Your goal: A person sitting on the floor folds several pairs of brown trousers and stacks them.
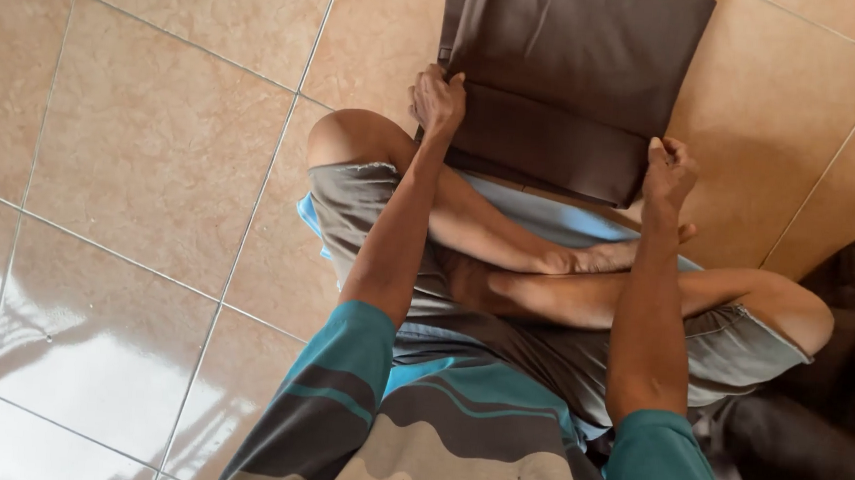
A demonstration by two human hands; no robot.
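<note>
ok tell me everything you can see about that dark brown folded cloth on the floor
The dark brown cloth is a smooth, plain fabric folded into a flat, roughly rectangular stack lying on the beige tiled floor in front of the seated person's crossed legs. Its near part shows a folded-over band with a horizontal crease. The left hand grips its near left corner and the right hand grips its near right corner. Its near edge lies next to a light blue cloth. The top is cut off by the picture's edge.

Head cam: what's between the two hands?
Only the near folded edge of the dark brown cloth spans from the left hand to the right hand; head view.
</note>
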